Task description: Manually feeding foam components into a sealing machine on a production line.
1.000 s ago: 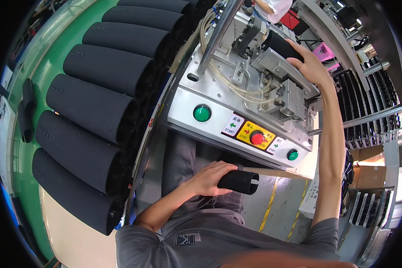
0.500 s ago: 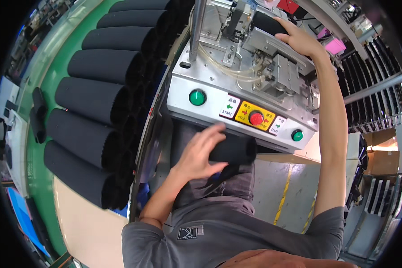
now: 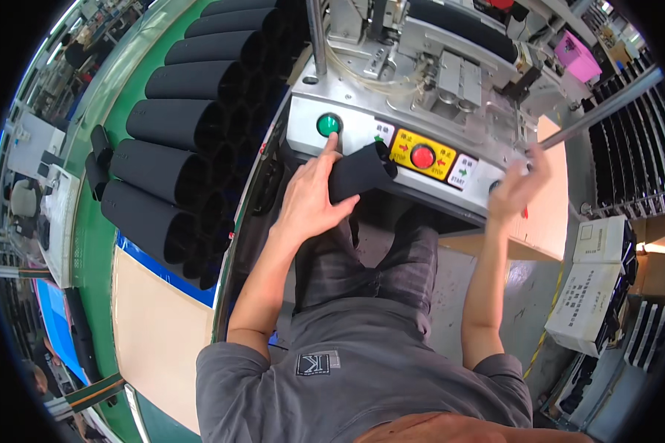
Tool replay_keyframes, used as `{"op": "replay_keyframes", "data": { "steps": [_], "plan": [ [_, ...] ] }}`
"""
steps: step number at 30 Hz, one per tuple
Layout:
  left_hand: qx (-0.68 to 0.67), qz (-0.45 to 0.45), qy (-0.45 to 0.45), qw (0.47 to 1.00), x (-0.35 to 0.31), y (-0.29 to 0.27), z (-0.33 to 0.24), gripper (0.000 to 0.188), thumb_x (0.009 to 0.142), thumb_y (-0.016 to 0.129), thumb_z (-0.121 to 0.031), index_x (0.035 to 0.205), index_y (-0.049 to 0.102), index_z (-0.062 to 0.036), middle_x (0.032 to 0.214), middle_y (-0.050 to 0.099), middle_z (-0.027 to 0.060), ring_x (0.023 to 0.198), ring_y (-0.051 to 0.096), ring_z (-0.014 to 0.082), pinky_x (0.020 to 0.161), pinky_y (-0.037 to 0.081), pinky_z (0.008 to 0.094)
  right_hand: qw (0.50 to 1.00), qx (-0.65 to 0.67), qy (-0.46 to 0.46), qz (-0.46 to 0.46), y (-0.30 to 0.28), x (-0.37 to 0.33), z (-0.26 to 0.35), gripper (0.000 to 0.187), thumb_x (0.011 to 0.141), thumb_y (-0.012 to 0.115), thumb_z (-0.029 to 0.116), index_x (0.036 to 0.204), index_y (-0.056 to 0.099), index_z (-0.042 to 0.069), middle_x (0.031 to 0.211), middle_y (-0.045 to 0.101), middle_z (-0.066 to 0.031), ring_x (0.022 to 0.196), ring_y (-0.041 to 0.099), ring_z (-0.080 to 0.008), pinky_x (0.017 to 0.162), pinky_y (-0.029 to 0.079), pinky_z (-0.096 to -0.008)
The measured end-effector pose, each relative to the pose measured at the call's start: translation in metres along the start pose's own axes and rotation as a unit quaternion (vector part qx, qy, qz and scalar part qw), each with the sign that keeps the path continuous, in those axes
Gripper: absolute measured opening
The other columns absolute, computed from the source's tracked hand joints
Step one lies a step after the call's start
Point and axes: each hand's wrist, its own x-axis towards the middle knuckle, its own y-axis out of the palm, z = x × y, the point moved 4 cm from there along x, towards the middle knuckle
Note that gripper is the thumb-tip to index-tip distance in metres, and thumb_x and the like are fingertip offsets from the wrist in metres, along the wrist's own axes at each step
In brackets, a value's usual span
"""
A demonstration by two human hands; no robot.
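Our left hand [image 3: 308, 198] grips a black tube [image 3: 358, 174], finger free for the green button [image 3: 328, 124], probably; right hand [image 3: 516, 192] apart, fingers loose.

My left hand [image 3: 307, 196] lay near eleven o'clock from my chest [image 3: 377, 362], index finger [image 3: 332, 145] stretched toward twelve, thumb [image 3: 345, 212] spread toward two. My right hand [image 3: 517, 190] hung at one o'clock, blurred, fingers loosely apart. My right forearm [image 3: 486, 288] pointed to twelve, my left forearm [image 3: 264, 284] between twelve and one.
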Motion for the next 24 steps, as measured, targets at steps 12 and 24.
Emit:
{"op": "replay_keyframes", "data": {
  "steps": [12, 24],
  "plan": [
    [0.051, -0.223, 0.179, 0.957, -0.010, 0.008, -0.023, 0.061, 0.072, 0.086, 0.004, 0.123, 0.056, -0.0126, 0.148, 0.073, 0.0050, 0.143, 0.062, 0.0343, 0.129, 0.034, 0.0577, 0.891, 0.323, 0.245, 0.202, 0.013, -0.085, 0.053, 0.027, 0.107, 0.060, -0.001, 0.132, 0.069, -0.003, 0.106, 0.075, -0.0113, 0.092, 0.069, -0.0205, 0.089, 0.055, -0.0304],
    [0.106, -0.238, 0.223, 0.939, -0.016, 0.017, -0.033, 0.056, 0.073, 0.086, 0.005, 0.117, 0.056, -0.0141, 0.146, 0.075, 0.0018, 0.145, 0.061, 0.0336, 0.130, 0.032, 0.0591, 0.658, 0.527, 0.458, 0.281, 0.034, -0.125, 0.127, 0.043, 0.106, 0.064, 0.003, 0.148, 0.055, -0.001, 0.103, 0.072, -0.0131, 0.084, 0.067, -0.0198, 0.079, 0.056, -0.0275]
  ]
}}
